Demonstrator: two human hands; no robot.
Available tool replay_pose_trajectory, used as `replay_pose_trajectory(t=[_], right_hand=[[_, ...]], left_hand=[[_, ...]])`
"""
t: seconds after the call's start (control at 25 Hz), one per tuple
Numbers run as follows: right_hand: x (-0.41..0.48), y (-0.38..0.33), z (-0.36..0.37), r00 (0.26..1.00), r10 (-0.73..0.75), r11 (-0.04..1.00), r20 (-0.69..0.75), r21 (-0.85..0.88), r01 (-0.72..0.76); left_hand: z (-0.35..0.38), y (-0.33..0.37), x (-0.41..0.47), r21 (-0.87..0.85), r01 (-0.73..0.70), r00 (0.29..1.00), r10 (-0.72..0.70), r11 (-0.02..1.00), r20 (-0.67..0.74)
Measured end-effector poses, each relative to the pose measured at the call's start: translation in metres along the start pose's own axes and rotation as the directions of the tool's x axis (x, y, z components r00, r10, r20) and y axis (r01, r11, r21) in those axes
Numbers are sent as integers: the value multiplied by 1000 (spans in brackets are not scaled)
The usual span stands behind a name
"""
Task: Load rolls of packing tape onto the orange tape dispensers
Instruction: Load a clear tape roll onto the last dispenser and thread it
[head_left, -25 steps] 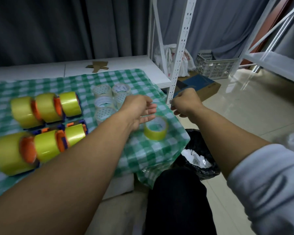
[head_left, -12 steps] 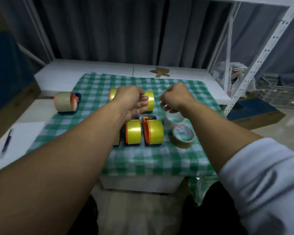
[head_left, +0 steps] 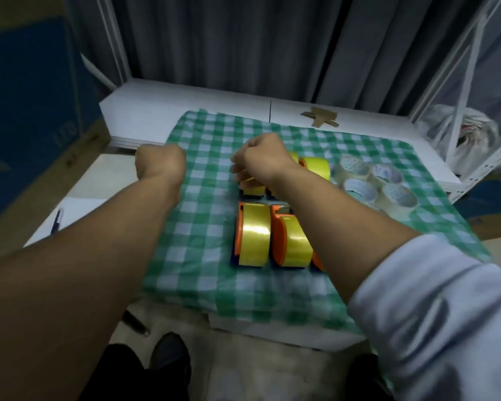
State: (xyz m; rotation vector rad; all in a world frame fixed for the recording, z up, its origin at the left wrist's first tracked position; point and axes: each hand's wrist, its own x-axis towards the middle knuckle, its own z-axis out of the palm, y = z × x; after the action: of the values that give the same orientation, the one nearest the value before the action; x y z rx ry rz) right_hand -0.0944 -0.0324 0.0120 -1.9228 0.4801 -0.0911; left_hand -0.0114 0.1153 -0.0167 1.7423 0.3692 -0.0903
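Orange tape dispensers loaded with yellow tape stand in two rows on the green checked cloth (head_left: pixel 209 169). The front row shows two of them (head_left: pixel 253 233) (head_left: pixel 292 241), and my right forearm covers a third. One back-row dispenser (head_left: pixel 315 167) shows beside my wrist. My right hand (head_left: pixel 258 160) hovers curled over the back row, above another dispenser (head_left: pixel 252 188); nothing shows in its fingers. At the cloth's left edge my left hand (head_left: pixel 159 166) is a fist, back towards me, its fingers hidden. Several clear tape rolls (head_left: pixel 359 189) lie at the right.
The cloth covers a low white platform (head_left: pixel 185 105) with a cardboard scrap (head_left: pixel 320 117) at the back. A pen (head_left: pixel 57 221) lies on white paper at the left, near a blue box (head_left: pixel 26 96). White shelf uprights (head_left: pixel 460 96) and a plastic bag (head_left: pixel 460 131) stand at the right.
The view has swung left, from the table's right corner to face it. My left hand moved left to the cloth's edge. My right hand stays curled, now over the back row.
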Motion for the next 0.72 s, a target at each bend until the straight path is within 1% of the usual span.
replay_pose_trajectory(t=[0.12, 0.16, 0.24, 0.36, 0.6, 0.72], right_hand=[[20, -4, 22, 998, 7, 1000, 63, -30, -6], [25, -5, 28, 997, 14, 999, 74, -36, -11], [34, -6, 37, 996, 31, 999, 81, -33, -28], [44, -4, 43, 995, 43, 998, 86, -42, -40], [51, 0, 46, 994, 44, 997, 101, -70, -37], [46, -1, 48, 993, 46, 997, 110, -62, -39]], left_hand=[[-7, -7, 32, 158, -12, 976, 46, 987, -212], [-6, -10, 41, 223, -20, 970, 73, 975, -233], [-3, -16, 52, 281, -28, 981, 81, 959, -178], [5, -29, 68, 256, -39, 994, 63, 966, -87], [10, -45, 82, 189, -28, 994, 47, 982, -99], [6, -40, 71, 158, -66, 989, 86, 985, -119]])
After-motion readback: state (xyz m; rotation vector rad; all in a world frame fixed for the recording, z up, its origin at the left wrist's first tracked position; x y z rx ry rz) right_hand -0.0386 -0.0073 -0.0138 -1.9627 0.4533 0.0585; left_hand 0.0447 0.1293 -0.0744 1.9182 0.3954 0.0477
